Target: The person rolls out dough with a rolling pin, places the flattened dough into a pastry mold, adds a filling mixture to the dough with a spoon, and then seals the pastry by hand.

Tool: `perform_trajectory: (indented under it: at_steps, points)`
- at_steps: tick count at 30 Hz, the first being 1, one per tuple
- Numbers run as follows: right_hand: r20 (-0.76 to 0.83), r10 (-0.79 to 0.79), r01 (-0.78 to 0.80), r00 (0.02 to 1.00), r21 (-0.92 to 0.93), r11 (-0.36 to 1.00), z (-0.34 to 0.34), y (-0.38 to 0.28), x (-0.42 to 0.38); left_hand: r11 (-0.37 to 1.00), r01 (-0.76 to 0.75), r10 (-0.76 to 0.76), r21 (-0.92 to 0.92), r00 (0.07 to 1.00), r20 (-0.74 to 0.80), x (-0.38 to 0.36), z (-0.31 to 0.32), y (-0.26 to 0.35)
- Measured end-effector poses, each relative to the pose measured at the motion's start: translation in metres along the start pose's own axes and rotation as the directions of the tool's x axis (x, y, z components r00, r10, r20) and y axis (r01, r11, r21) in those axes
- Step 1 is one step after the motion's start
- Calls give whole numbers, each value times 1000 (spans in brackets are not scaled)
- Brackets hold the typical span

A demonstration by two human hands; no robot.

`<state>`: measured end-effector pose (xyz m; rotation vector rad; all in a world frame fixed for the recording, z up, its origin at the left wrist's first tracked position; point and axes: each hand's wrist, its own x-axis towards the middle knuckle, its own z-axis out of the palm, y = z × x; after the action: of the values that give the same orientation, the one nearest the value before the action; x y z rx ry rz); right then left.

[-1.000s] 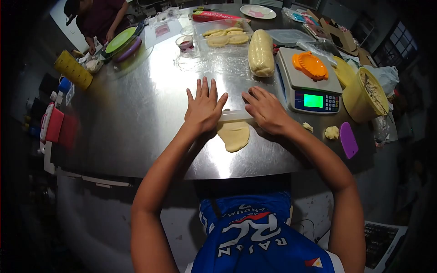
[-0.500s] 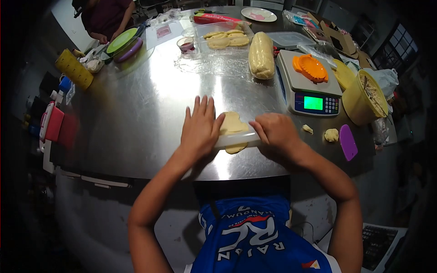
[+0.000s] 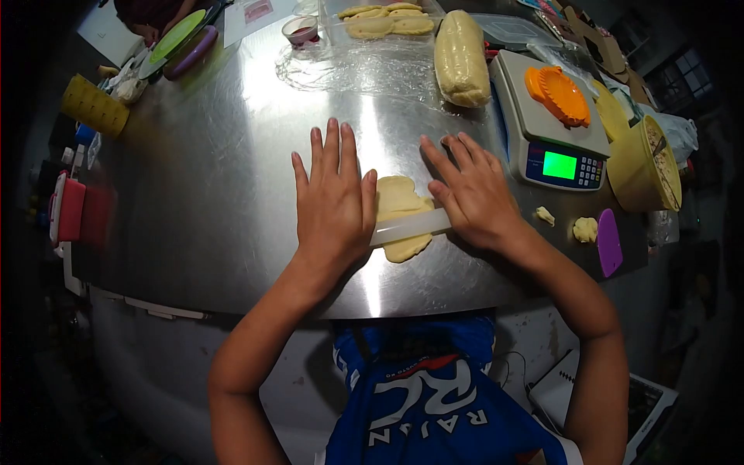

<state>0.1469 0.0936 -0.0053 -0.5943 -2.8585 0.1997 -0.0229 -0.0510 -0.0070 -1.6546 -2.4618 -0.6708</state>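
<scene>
Whitish rolling pin [image 3: 411, 227], one, lies across one flat dough sheet [image 3: 397, 195], head view. Sheet shows on both sides of pin, between the two hands, on steel table [image 3: 194, 201]. Left hand [image 3: 333, 205]: open, fingers extended and slightly spread, over pin's left end. Right hand [image 3: 482, 203]: open, fingers fanned, over pin's right end. Neither wraps the pin; palm contact hidden.

Right of right hand: one small dough scrap [image 3: 545, 216], one dough lump [image 3: 585, 229], one purple scraper [image 3: 610, 243] just beside lump. Beyond: one scale [image 3: 535, 124], green display, one orange mold [image 3: 559, 96] on top; one yellow bucket [image 3: 632, 174]. One thick dough log [image 3: 462, 60] left of scale. One clear tray [image 3: 333, 31] of several dough pieces [image 3: 391, 22], overlapping, exact count unclear; one small cup [image 3: 300, 31] beside it. Far left: one yellow cylinder [image 3: 94, 106], one pink container [image 3: 70, 208]. Co-worker [image 3: 151, 12] partly visible, top left.
</scene>
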Motion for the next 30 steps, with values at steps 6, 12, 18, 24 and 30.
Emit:
perform_trajectory:
  at_steps: [6,12,18,24,30]
  points:
    - [-52,143,-142,988,12,990,9,8,19,996,-39,52,82,984,-171,24,7,-4]
    - [-38,126,-123,991,63,990,11,9,19,999,21,-18,44,998,-53,20,12,-7]
    - [52,-19,17,998,55,998,-11,-12,-44,997,-57,50,49,991,126,-23,0,12]
    - [-42,-100,103,994,75,992,-17,-28,-97,981,-153,170,-118,973,156,-67,-17,19]
    - [-48,-88,95,995,173,980,-27,-20,-87,873,-156,137,-462,988,-74,-23,-47,-4]
